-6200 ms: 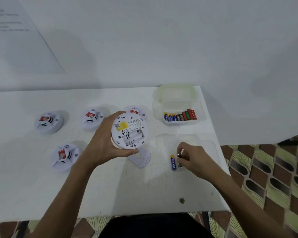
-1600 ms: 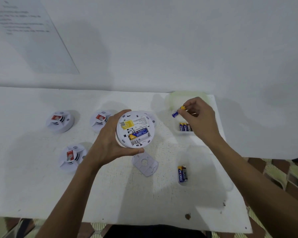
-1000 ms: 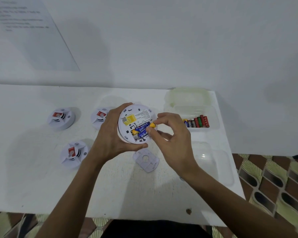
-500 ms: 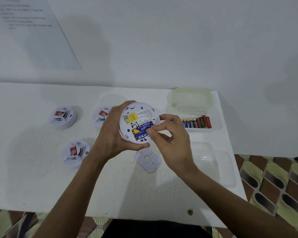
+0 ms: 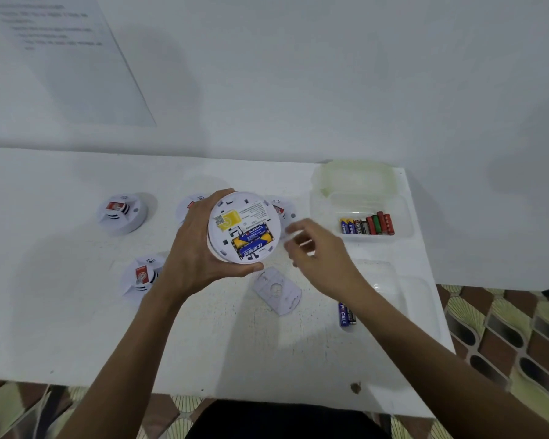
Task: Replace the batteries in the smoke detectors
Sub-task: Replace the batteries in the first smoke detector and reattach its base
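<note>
My left hand (image 5: 192,255) grips a round white smoke detector (image 5: 243,226), held above the table with its back towards me. Two blue and yellow batteries (image 5: 251,242) lie side by side in its open compartment. My right hand (image 5: 317,251) hovers just right of the detector, blurred, fingers loosely curled, holding nothing. The detector's cover plate (image 5: 278,291) lies flat on the table below the detector. A clear box (image 5: 366,213) at the back right holds a row of several batteries (image 5: 366,224). Two removed batteries (image 5: 346,313) lie in a shallow clear tray (image 5: 403,299) by my right forearm.
Several other white smoke detectors sit on the white table (image 5: 61,312): one at the far left (image 5: 121,213), one nearer (image 5: 141,275), two partly hidden behind the held detector. A white wall stands behind. The table's right edge drops to patterned floor (image 5: 504,337).
My right hand fetched a battery from the box, pressed it into the compartment beside the first, then let go and drew back to the right. The left hand keeps hold of the detector.
</note>
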The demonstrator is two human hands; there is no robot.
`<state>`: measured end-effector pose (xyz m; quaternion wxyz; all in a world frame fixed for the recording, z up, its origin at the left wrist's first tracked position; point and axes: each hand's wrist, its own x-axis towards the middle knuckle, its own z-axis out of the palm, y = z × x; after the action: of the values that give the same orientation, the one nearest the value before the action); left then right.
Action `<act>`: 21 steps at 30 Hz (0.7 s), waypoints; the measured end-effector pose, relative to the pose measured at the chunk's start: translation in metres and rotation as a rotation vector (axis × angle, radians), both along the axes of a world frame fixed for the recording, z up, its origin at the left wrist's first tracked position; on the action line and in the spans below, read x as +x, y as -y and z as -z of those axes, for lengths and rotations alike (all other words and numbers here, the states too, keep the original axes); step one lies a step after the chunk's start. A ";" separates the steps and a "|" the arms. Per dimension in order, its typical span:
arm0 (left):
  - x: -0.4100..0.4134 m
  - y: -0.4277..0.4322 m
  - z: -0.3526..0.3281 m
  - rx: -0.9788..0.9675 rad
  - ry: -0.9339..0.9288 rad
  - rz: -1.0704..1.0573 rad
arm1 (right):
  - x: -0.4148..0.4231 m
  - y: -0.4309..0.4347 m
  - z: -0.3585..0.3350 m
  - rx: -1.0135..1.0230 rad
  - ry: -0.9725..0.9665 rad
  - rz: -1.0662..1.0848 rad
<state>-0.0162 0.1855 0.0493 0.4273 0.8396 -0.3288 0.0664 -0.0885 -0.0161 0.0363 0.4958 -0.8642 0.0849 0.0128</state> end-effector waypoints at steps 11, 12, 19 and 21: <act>0.003 -0.039 0.020 0.080 0.010 0.035 | -0.002 -0.038 0.066 -0.718 -0.303 -0.176; 0.004 -0.043 0.022 0.090 0.002 0.040 | -0.002 -0.039 0.068 -0.722 -0.296 -0.168; 0.006 -0.058 0.027 0.084 -0.021 0.036 | 0.005 -0.038 0.064 -0.533 -0.378 -0.127; 0.007 -0.061 0.027 0.101 -0.039 0.046 | 0.005 -0.040 0.065 -0.423 -0.353 -0.128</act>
<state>-0.0087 0.2465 0.0221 0.3921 0.8535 -0.3423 0.0236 -0.0837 0.0241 -0.0288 0.2802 -0.9364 0.1160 0.1764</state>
